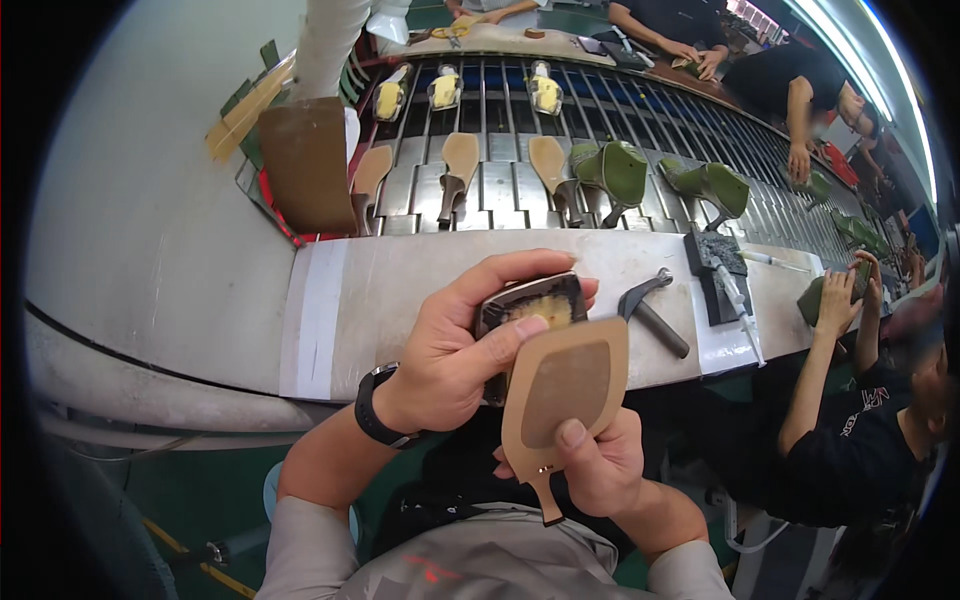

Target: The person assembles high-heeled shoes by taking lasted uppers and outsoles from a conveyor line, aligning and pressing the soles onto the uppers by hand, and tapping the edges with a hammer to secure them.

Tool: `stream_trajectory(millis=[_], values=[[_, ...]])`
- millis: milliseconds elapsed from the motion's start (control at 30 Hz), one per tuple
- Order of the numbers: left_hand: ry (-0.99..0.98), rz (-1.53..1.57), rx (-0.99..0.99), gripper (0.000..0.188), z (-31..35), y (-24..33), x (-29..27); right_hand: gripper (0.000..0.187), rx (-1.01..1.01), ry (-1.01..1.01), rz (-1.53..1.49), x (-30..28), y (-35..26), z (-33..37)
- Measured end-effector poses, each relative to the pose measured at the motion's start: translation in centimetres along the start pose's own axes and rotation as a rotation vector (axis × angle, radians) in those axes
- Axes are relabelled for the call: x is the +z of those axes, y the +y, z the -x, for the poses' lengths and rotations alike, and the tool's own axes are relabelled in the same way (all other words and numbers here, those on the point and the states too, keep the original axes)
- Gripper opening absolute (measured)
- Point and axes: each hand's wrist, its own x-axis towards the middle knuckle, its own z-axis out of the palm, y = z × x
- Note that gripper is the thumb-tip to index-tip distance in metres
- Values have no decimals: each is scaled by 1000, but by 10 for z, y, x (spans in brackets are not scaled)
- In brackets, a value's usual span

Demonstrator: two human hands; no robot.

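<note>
My left hand [445, 350] is closed round a dark lasted shoe upper [535, 300], its underside turned up with a pale, rough patch in the middle. The thumb lies across that underside. Just in front, my right hand [607, 468] grips a tan shoe sole [568, 385] by its lower end, thumb on its face. The sole has a darker greyish panel and a narrow tail pointing down toward me. Its upper edge overlaps the view of the upper; whether they touch I cannot tell. To the right on the bench lies a hammer [655, 322] with a dark handle.
Beyond the white bench [390, 290] runs a slatted conveyor [500, 195] carrying tan soles [460, 160], yellow-patched uppers [445, 90] and green heeled shoes [622, 172]. A dark block [712, 262] with syringes stands right. A brown board [305, 165] rises left. Several co-workers sit right and far.
</note>
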Motion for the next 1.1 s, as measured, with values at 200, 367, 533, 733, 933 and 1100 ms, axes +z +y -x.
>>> stream_trajectory(millis=[200, 367, 533, 733, 933, 1100], values=[[-98, 135, 41, 76, 11, 1, -11, 45, -53, -57, 309, -3, 13, -14], [-41, -8, -40, 101, 13, 6, -4, 37, -136, -18, 316, 1, 19, -16], [-85, -71, -16, 98, 15, 5, -7, 28, -130, 0, 293, 5, 14, -14], [-118, -96, 14, 96, 16, 5, -10, 28, -140, 10, 246, 9, 14, -14], [-53, -19, -81, 76, 17, 18, 1, 26, -84, 37, 228, 9, 12, -11], [58, 71, -223, 62, 16, 29, 10, 27, -103, -20, 298, 3, 10, -8]])
